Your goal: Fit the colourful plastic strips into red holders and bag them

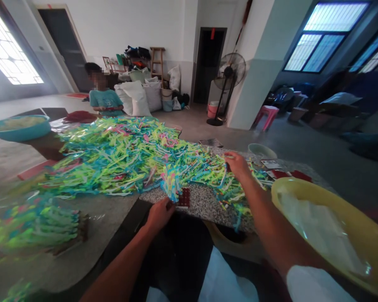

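At the near edge of the table, my left hand has its fingers closed at the lower left edge of a small dark red card, which shows a grid of squares. A bunch of coloured strips in blue, yellow-green and pink stands up from the card's left side. Farther right, my right hand is raised over the heap with thumb and fingers pinched together. A thin pale blue strip hangs down from that pinch. The large heap of loose strips spreads over the speckled table top.
Close on my right stands a yellow basin with clear plastic bags. Bagged strips lie at left, below a blue basin. Across the table is a person. White sacks and a standing fan are behind.
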`<state>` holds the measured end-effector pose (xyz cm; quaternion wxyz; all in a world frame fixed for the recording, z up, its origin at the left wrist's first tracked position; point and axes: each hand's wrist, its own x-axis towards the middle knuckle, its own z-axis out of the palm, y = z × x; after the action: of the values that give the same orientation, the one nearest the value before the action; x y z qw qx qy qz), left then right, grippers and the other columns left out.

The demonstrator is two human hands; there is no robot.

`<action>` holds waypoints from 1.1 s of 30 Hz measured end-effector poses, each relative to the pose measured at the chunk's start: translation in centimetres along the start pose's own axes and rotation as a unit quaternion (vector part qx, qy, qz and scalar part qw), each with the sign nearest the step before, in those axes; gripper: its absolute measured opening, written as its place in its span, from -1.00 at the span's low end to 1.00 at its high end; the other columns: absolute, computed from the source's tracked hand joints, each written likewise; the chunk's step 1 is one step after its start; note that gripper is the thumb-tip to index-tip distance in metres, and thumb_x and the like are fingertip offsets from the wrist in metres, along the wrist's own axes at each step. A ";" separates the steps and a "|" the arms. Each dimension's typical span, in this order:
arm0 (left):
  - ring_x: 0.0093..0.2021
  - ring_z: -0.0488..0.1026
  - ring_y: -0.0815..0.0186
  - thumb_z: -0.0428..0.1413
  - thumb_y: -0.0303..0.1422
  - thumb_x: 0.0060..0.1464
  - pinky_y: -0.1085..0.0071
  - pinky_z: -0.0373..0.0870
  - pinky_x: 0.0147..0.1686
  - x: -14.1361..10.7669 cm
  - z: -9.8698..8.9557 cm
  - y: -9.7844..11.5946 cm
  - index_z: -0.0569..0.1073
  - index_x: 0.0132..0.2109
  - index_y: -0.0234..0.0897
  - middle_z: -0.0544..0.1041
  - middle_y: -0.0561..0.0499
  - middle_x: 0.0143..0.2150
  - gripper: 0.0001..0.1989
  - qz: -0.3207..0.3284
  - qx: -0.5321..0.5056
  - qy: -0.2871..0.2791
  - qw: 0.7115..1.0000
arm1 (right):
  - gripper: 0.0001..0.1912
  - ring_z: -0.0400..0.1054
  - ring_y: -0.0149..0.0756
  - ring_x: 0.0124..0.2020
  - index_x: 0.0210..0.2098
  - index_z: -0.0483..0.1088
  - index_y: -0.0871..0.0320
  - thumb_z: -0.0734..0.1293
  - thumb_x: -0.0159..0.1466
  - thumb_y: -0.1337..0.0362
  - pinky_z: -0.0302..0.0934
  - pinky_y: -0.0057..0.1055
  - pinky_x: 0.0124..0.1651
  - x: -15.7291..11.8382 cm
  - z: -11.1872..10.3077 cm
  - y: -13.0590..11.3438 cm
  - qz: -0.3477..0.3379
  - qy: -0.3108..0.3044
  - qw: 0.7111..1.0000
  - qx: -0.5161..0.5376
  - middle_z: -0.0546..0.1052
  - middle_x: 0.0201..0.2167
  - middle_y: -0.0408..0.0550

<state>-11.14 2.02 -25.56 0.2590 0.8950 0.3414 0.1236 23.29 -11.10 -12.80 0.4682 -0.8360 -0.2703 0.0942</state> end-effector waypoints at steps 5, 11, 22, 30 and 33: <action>-0.34 0.47 0.33 0.09 -0.26 0.22 0.46 0.18 -0.32 -0.1 -0.1 0.0 0.48 -0.18 -0.23 0.58 0.01 -0.31 -0.85 0.002 -0.017 0.006 1.000 | -0.72 0.36 -0.38 -0.56 -0.14 0.52 0.18 0.30 0.20 0.25 0.34 -0.44 -0.42 -5.3 5.5 2.1 0.128 -0.145 0.967 0.163 0.49 -0.53 -0.17; -0.32 0.48 0.32 0.09 -0.24 0.23 0.45 0.19 -0.30 0.0 0.1 -0.3 0.49 -0.17 -0.23 0.59 0.01 -0.30 -0.83 0.007 -0.009 0.014 1.000 | -0.75 0.53 -0.31 -0.39 -0.15 0.37 0.16 0.33 0.15 0.38 0.41 -0.41 -0.30 -8.9 8.2 3.6 0.217 -0.212 0.908 0.290 0.59 -0.39 -0.09; -0.36 0.46 0.34 0.11 -0.27 0.21 0.46 0.19 -0.34 -0.2 0.0 0.1 0.50 -0.17 -0.22 0.58 0.03 -0.33 -0.85 0.001 -0.016 0.017 1.000 | -0.73 0.19 -0.44 -0.69 -0.19 0.33 0.09 0.35 0.20 0.09 0.02 -0.51 -0.62 -14.9 13.0 3.7 0.028 -0.220 0.955 0.198 0.40 -0.61 -0.32; -0.33 0.47 0.31 0.13 -0.28 0.19 0.45 0.20 -0.31 -0.2 -0.1 0.2 0.52 -0.13 -0.22 0.58 0.01 -0.33 -0.84 0.002 -0.017 0.017 1.000 | -0.82 0.33 -0.37 -0.60 -0.25 0.33 0.11 0.30 0.29 0.13 0.17 -0.46 -0.49 -16.4 15.3 2.0 0.007 -0.206 0.968 0.140 0.46 -0.58 -0.23; -0.34 0.48 0.32 0.15 -0.31 0.18 0.46 0.22 -0.31 -0.2 -0.1 0.2 0.53 -0.13 -0.22 0.57 0.02 -0.33 -0.85 0.003 -0.030 0.015 0.999 | -0.84 0.45 -0.30 -0.44 -0.19 0.40 0.14 0.30 0.32 0.18 0.24 -0.42 -0.32 -16.4 15.6 2.1 -0.037 -0.195 0.979 0.041 0.54 -0.49 -0.14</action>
<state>-11.20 1.82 -25.39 0.2797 0.8861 0.3385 0.1482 3.95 -9.38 -24.57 0.4434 -0.7711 -0.3833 0.2488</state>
